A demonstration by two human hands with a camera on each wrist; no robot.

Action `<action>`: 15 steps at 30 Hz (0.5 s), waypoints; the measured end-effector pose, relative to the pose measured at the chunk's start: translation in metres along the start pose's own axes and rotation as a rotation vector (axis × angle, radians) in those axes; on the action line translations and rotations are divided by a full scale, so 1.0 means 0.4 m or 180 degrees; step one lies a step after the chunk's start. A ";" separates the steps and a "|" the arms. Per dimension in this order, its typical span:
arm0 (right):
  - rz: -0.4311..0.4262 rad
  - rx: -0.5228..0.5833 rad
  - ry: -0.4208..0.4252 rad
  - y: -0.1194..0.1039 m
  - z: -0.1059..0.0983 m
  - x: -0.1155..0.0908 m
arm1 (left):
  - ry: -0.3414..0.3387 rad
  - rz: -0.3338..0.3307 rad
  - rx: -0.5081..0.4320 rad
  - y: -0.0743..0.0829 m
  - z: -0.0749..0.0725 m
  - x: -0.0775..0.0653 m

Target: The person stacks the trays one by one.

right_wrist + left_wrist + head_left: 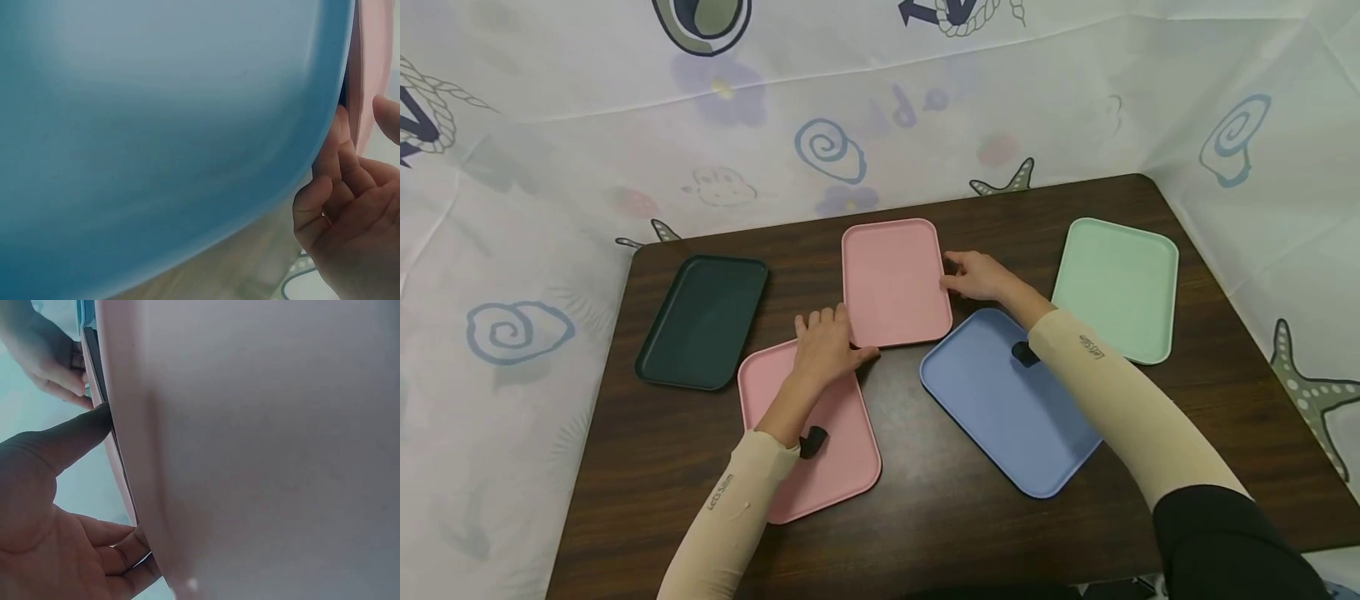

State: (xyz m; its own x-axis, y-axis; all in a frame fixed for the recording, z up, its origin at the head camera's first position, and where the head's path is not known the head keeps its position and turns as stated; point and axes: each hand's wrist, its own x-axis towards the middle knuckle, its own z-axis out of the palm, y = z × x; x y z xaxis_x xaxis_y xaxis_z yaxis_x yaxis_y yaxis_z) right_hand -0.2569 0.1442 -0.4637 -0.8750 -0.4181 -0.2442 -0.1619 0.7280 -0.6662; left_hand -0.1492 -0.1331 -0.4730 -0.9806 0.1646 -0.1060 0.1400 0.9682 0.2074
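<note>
A pink tray (895,279) lies at the middle of the far side of the table, between my hands. My left hand (826,346) is at its near left corner, thumb and fingers spread, over the far end of a second pink tray (842,467). In the left wrist view that nearer pink tray (262,450) fills most of the picture. My right hand (977,275) has its fingertips at the right rim of the far pink tray, fingers loosely bent. Below that wrist lies a blue tray (1000,408), large in the right wrist view, with the thumb apart from the fingers.
A dark green tray (703,321) lies at the left, and a light green tray (1120,283) at the far right, partly behind my right forearm. All rest on a dark wooden table (962,533). A white patterned cloth (550,208) hangs behind it.
</note>
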 end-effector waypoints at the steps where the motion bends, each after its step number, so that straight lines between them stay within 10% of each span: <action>1: -0.0015 -0.0002 0.0012 0.002 -0.002 -0.006 | -0.0008 0.0006 -0.0012 -0.001 0.000 0.000; 15: -0.0234 0.0309 0.0332 0.023 -0.063 -0.132 | -0.0075 0.0101 -0.0188 -0.007 -0.013 -0.026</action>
State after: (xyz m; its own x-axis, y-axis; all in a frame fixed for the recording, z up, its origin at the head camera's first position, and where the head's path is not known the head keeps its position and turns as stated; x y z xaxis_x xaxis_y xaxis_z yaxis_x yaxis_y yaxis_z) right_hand -0.2235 0.1869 -0.4393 -0.9059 -0.4058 -0.1211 -0.1868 0.6395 -0.7458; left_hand -0.1401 -0.1384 -0.4675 -0.9722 0.2000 -0.1213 0.1619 0.9497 0.2681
